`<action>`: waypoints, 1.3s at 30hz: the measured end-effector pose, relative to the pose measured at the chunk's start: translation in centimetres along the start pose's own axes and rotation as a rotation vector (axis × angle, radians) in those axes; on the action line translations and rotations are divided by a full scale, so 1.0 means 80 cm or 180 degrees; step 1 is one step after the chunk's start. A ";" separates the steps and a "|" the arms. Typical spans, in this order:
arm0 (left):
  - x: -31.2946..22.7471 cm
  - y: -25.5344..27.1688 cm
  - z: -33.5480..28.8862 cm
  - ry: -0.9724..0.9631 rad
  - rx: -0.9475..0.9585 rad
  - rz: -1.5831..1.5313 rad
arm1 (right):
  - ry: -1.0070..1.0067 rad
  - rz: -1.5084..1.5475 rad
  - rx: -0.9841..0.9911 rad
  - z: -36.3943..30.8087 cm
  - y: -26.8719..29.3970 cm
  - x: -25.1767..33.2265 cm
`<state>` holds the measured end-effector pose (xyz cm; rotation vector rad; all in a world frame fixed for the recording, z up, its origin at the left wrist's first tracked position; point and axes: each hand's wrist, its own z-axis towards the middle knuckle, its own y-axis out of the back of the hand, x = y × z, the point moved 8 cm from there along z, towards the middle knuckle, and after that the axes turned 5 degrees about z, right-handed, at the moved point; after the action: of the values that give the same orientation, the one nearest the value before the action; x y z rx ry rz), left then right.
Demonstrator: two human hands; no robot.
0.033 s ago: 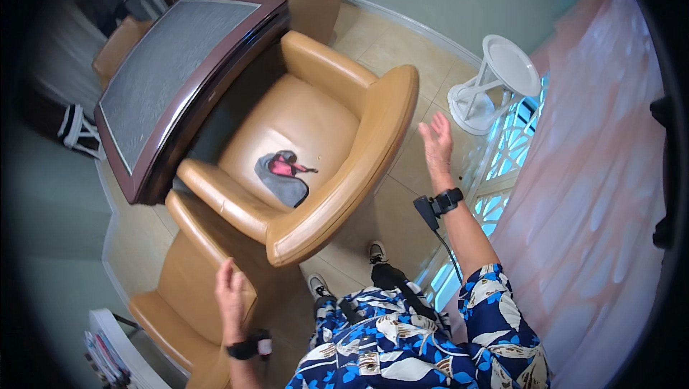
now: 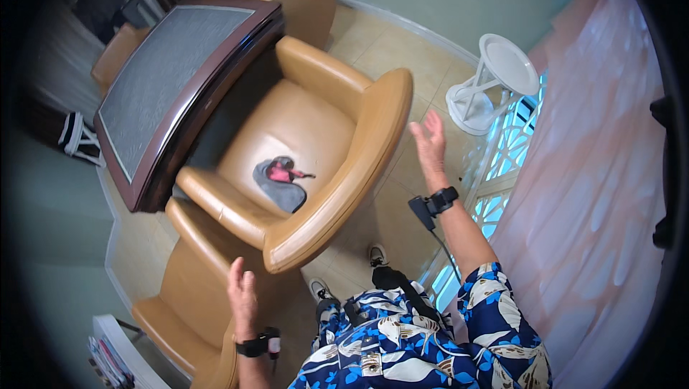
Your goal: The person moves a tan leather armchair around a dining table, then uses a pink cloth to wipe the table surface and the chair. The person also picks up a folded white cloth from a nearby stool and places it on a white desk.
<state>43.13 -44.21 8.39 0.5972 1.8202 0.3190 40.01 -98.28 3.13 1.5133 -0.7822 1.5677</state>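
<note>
My right hand is raised in the air to the right of the tan leather armchair. Its fingers are apart, and nothing is in it. Lower left, my left hand hovers beside a second tan armchair, also empty, with its fingers stretched out. Both wrists wear black bands, and a cable hangs from the right one. On the first chair's seat lies a limp grey and pink item with a dark edge; its exact kind is unclear. Neither hand touches it.
A dark-framed table with a grey top stands against the armchair's front. A white round side table is at the right, near a lit patterned panel and pale curtain. A white rack holding booklets stands lower left.
My left hand has shifted a little to the right. My right hand has moved slightly left, its fingers spreading. The chair and table sit slightly lower in view.
</note>
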 end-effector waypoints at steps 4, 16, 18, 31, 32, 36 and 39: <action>-0.022 -0.076 -0.003 -0.0219 -0.0145 0.0204 | 0.0011 -0.0144 0.0225 0.030 -0.033 0.010; 0.006 -0.089 0.018 0.0308 -0.0506 -0.1254 | -0.0498 -0.1208 0.0493 0.108 -0.098 -0.013; 0.033 -0.086 0.020 0.0773 -0.0512 -0.1702 | -0.0464 -0.1021 0.0526 0.118 -0.100 -0.018; 0.099 -0.096 0.002 0.2225 -0.0161 -0.3004 | -0.0400 -0.0882 0.0762 0.131 -0.102 -0.029; 0.090 -0.105 0.000 0.2201 -0.0119 -0.3148 | -0.0387 -0.0834 0.0805 0.137 -0.105 -0.026; 0.069 -0.131 -0.007 0.2117 -0.0044 -0.3317 | -0.0278 -0.0796 0.0938 0.158 -0.118 -0.020; 0.051 -0.145 -0.008 0.2385 -0.0279 -0.3266 | -0.0191 -0.0796 0.1011 0.173 -0.126 -0.016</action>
<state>38.81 -51.67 -0.43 -0.6426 2.5362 -0.1109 55.53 -105.52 2.17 1.8153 -0.3672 1.5120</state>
